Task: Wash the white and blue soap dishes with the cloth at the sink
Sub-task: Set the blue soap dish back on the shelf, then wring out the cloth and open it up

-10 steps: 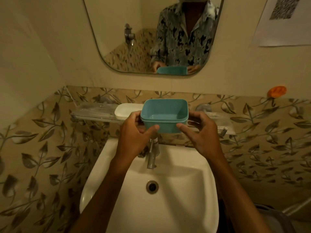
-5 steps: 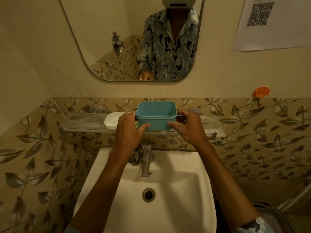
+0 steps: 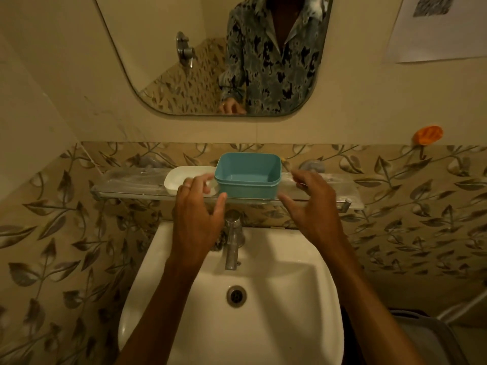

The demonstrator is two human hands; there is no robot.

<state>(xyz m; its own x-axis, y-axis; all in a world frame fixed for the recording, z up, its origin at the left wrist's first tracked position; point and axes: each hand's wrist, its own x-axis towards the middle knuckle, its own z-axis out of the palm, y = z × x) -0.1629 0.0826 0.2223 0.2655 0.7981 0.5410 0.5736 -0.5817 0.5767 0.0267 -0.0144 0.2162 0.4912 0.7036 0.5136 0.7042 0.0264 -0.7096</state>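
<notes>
A home bathroom: sink (image 3: 232, 325), mirror (image 3: 158, 48), leaf-patterned tiles (image 3: 52, 233).

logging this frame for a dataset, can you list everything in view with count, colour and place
blue soap dish: 1, teal blue, upright on the shelf above the tap
white soap dish: 1, white, on the shelf, left of the blue one
shelf: 1, clear glass, on the tiled wall over the sink
sink: 1, white, below the shelf
tap: 1, metal, at the sink's back rim
drain: 1, metal, basin centre
mirror: 1, above the shelf
paper sheet: 1, white, wall upper right
orange hook: 1, wall right
left hand: open, just off the blue dish, partly over the white dish
right hand: open, just off the blue dish
</notes>
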